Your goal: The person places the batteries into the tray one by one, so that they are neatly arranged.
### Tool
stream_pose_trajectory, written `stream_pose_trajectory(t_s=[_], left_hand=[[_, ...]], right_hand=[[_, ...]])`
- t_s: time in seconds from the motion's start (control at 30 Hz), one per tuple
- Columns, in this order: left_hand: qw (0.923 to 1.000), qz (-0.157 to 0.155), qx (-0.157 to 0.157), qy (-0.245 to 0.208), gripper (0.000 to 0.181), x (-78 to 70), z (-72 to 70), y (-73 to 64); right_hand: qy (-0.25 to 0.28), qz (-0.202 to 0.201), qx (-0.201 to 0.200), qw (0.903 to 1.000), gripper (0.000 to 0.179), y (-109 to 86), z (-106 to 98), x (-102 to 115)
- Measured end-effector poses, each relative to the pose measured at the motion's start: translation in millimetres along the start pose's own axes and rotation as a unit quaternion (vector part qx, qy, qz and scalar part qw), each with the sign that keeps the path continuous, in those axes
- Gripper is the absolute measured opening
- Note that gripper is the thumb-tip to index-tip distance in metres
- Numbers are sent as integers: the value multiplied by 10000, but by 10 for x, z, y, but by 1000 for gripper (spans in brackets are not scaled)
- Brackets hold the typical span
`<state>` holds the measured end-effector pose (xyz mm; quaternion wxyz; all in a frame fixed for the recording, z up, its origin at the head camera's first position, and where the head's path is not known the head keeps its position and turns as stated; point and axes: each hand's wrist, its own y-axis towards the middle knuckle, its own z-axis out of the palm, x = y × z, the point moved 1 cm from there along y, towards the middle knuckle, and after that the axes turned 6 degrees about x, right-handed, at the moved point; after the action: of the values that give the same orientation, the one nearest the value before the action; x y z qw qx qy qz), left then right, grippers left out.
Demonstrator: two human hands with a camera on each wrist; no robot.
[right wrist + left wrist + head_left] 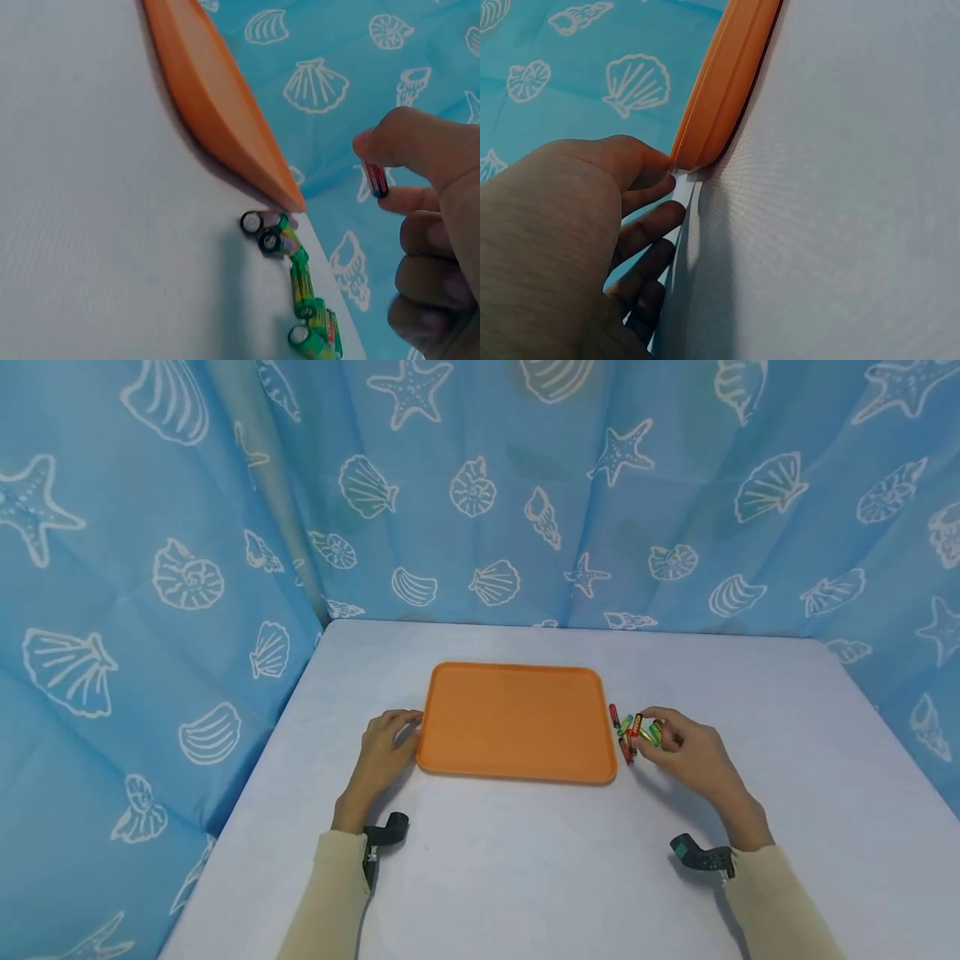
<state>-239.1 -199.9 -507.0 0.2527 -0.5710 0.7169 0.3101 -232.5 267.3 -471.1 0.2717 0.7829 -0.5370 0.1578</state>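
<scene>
My right hand [690,756] pinches a small red and black battery [376,178] between thumb and index finger, held above the table with its other fingers curled in. Below it, several green and red batteries [302,289] lie in a loose cluster next to the right end of an orange tray [517,722]. At the tray's opposite end, my left hand [381,760] has its thumb and index fingertips right at the rim. Its remaining fingers hang loosely bent and apart beside the tray corner in the left wrist view.
A white cloth-covered table [517,860] lies under everything. Blue curtain [472,543] with white shell and starfish prints hangs behind it and on the left. Each wrist carries a black camera mount, such as the one [701,853] on the right.
</scene>
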Motion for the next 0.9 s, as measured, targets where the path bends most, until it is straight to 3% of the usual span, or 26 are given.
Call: stream_pose_trajectory(t_s=[0.17, 0.5, 0.9], left_hand=[[10000, -71, -48, 0, 36, 3, -9, -18], [9999, 38, -91, 33, 34, -25, -47, 31], [10000, -25, -68, -29, 34, -20, -6, 10]], right_hand=[[113, 81, 230, 9996, 44, 70, 9, 62], [59, 44, 169, 9998, 45, 166, 44, 210], [193, 67, 487, 9986, 47, 284, 114, 420]])
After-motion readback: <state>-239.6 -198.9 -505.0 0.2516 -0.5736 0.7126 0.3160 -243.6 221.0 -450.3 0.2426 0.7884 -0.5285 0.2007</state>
